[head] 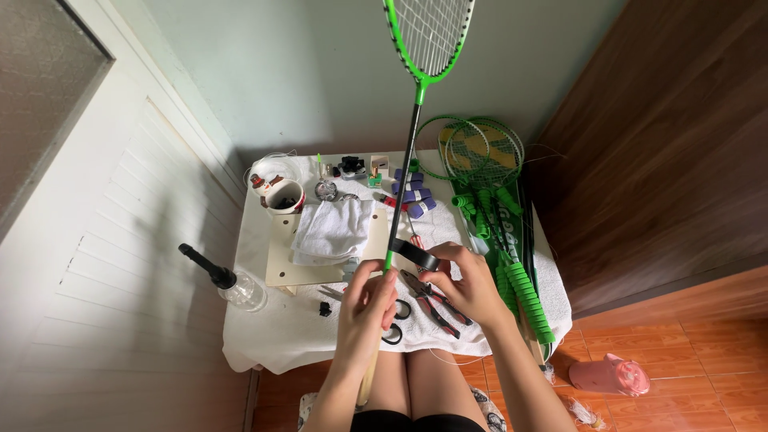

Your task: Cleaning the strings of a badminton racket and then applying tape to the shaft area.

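Holding one racket (414, 120), two hands (364, 308) (472, 284); perhaps four spare rackets (480, 152).

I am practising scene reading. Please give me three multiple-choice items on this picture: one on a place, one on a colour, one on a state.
1. Where does the white mug stand?
A. far left of the table
B. on the floor
C. beside the pink bottle

2. What colour is the frame of the held racket?
A. red
B. green
C. blue

3. How is the black tape at the racket handle?
A. lying flat on the table
B. held by the right hand against the handle
C. inside the mug

Answers: 1 A, it stands near the table's far left corner; 2 B, the rim is bright green; 3 B, the right fingers pinch it while the left hand grips the handle.
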